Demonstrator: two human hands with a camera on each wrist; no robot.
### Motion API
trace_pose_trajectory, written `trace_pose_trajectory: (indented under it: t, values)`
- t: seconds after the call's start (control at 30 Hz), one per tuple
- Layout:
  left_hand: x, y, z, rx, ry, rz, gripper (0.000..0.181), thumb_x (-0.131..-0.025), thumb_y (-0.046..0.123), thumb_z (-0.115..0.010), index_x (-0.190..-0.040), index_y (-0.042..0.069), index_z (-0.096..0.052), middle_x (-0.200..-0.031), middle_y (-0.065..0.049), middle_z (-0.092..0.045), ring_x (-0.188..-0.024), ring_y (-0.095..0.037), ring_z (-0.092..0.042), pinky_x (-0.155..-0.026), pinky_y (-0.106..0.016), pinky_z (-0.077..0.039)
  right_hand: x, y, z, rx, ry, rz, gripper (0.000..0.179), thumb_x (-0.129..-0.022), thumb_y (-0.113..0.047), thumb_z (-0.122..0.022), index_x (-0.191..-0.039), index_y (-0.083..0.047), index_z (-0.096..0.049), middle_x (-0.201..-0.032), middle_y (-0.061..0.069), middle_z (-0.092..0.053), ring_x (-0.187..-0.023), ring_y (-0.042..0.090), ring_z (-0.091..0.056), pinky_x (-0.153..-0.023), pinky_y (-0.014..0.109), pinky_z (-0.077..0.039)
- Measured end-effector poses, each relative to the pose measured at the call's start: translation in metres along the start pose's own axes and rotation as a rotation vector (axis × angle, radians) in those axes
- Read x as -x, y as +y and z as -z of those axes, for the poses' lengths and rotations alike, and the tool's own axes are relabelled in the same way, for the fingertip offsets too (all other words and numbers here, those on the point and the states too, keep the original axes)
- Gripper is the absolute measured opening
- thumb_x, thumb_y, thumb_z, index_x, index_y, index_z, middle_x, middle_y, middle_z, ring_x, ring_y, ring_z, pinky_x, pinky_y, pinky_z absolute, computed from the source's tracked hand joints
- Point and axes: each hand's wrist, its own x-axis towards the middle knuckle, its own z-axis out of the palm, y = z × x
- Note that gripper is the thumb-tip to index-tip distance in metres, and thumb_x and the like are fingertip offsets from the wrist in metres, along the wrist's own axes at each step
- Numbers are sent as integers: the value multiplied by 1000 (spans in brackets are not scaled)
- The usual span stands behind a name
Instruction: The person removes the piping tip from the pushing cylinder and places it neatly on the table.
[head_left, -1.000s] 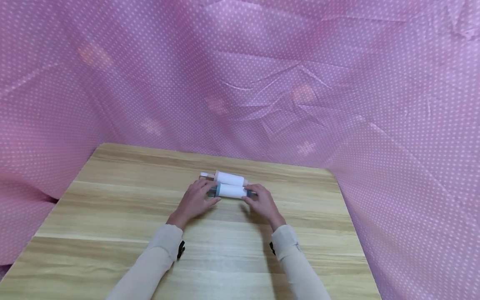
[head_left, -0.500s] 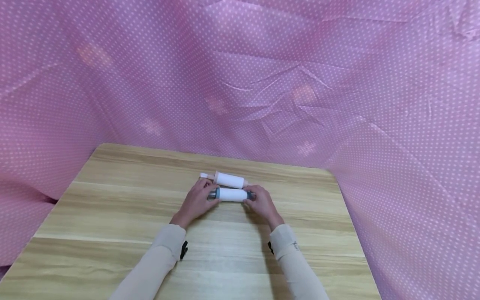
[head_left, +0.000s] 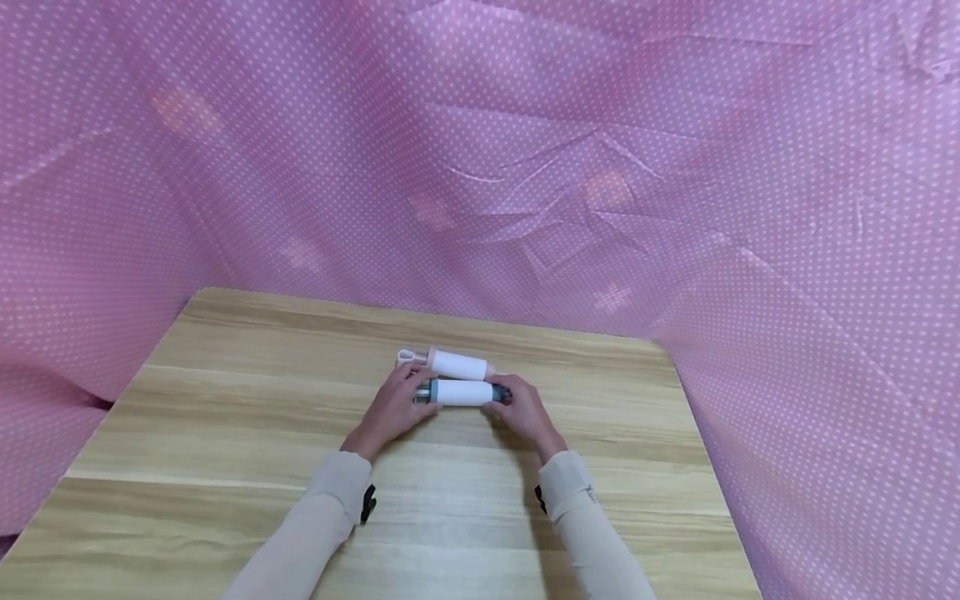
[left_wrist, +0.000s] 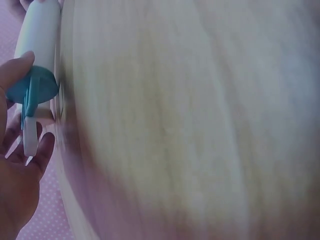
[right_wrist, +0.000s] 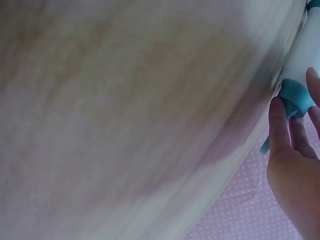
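A person sits at a wooden table [head_left: 225,433] that is hemmed in on three sides by pink cloth with white dots [head_left: 675,167]. Both arms in beige sleeves [head_left: 315,517] reach forward to the middle of the tabletop. Two lint rollers lie there side by side, parallel and just beside each other, their long axes running left to right.

The nearer lint roller [head_left: 463,392] has a white roll with teal end caps, and it lies between the two hands. The left hand [head_left: 392,407] grips its left end: in the left wrist view the fingertips [left_wrist: 20,62] curl round the teal cap and the short handle piece beyond it. The right hand [head_left: 525,412] grips the right end, with fingers [right_wrist: 279,120] wrapped on the teal cap in the right wrist view. The two hands are apart, one clamped on each end of the same roller, with the white roll bare between them. Whether the roller rests on the table or is raised slightly off it cannot be told.

The farther lint roller [head_left: 453,364] has a white roll with pale pink ends and a small loop at its left tip. It lies on the table just behind the held one, and neither hand holds it.
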Motion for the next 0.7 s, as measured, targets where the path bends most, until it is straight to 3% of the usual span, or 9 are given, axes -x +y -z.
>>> trace_pose_trajectory:
  t: [0.23, 0.43, 0.7]
  values:
    - [1, 2, -1, 9, -46, 13, 56, -84, 27, -86, -132, 6, -65, -135, -12, -58, -127, -31, -52, -110, -48, -40, 3, 0, 1, -8, 2, 41, 43, -85, -7, -82, -126, -6, -69, -124, 14, -67, -112, 28, -62, -99, 45, -51]
    - [4, 0, -3, 51, -43, 36, 53, -83, 31, -86, -127, 7, -67, -132, -11, -59, -125, -30, -54, -108, -48, -43, 7, 1, 3, -47, -4, 30, 41, -85, -7, -82, -124, -7, -70, -128, 12, -67, -111, 27, -62, -95, 43, -53]
    - [9, 4, 3, 139, -23, 61, 51, -83, 32, -86, -124, 8, -68, -132, -12, -60, -122, -33, -56, -104, -52, -45, 12, -4, 11, -143, -14, 77, 42, -85, -7, -82, -124, 0, -69, -125, 17, -67, -104, 29, -66, -85, 35, -58]
